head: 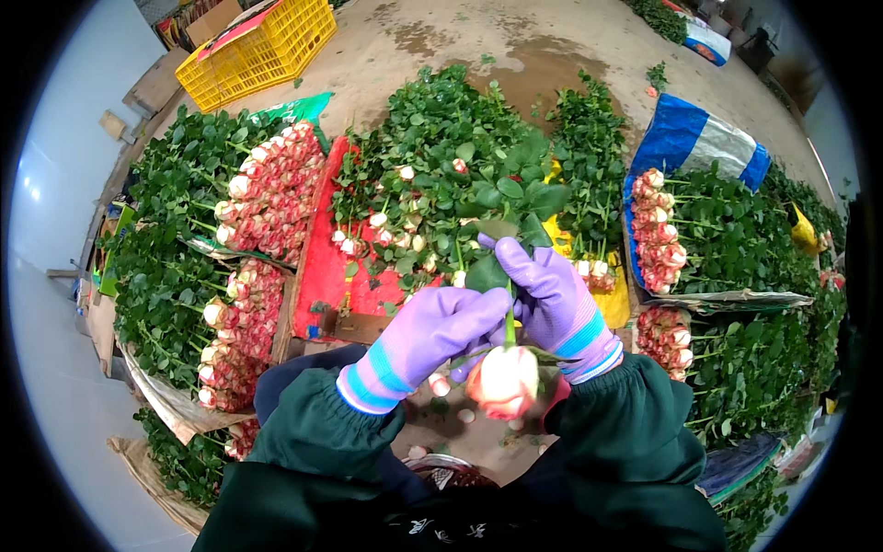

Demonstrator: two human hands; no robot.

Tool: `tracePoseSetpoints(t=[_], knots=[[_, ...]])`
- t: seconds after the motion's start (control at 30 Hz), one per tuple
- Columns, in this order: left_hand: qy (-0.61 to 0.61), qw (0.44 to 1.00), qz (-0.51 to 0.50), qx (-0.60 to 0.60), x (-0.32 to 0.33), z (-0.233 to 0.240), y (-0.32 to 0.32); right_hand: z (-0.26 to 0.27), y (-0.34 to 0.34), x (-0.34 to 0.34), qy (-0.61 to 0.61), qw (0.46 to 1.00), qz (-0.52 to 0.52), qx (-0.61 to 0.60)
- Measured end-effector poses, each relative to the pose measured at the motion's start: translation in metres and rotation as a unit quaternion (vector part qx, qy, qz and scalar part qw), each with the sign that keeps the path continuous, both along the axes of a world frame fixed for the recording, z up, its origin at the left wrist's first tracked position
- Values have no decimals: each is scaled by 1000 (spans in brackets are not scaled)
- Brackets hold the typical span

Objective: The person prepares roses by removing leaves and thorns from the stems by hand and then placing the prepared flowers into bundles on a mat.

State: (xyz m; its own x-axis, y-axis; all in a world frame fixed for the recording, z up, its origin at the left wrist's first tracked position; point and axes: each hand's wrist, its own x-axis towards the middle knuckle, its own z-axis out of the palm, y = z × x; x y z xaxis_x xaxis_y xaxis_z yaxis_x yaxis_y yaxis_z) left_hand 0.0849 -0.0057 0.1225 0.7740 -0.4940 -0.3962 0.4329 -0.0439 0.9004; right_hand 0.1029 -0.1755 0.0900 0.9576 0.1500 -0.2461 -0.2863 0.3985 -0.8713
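Observation:
A cream rose with pink-red edges (502, 383) hangs bloom down in front of me, its green stem (510, 324) running up between my hands. My left hand (452, 321), in a purple coated glove with a blue-striped cuff, pinches the stem a little above the bloom. On the other side my right hand (552, 297), gloved the same, has its fingers closed around the stem and near its leaves (486, 274). Part of the left fingers is hidden behind the thumb. Past my hands, a pile of leafy roses (441, 159) lies on a red sheet (321, 276).
Stacked rose bunches (272, 196) stand on the left, with more bunches (659, 238) on the right beside a blue-and-white sheet (690, 134). Yellow sheeting (614, 303) lies under roses right of centre. A yellow plastic crate (265, 55) sits farther back. Fallen petals (439, 384) dot the floor below.

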Motion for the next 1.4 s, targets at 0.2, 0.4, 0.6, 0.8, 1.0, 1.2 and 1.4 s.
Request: tracePoseSetpoints(t=[0.2, 0.4, 0.6, 0.8, 1.0, 1.2, 1.4], knots=[[-227, 962, 143, -56, -19, 3, -9, 37, -12, 0, -56, 988, 26, 142], [-719, 680, 138, 43, -25, 18, -6, 21, -28, 6, -92, 970, 46, 220], [-798, 577, 125, 121, -31, 12, -8, 23, -15, 5, -72, 971, 23, 226], [-769, 614, 136, 117, -25, 7, -2, 28, -9, 2, -31, 974, -19, 225], [-763, 622, 149, 90, -23, 1, 2, 31, -5, 2, -41, 983, -50, 170], [-749, 649, 96, 87, -23, 5, 1, 30, -16, 6, -74, 985, -93, 129], [-622, 775, 104, -45, -24, -8, -1, 30, -26, 10, -87, 988, -41, 118]])
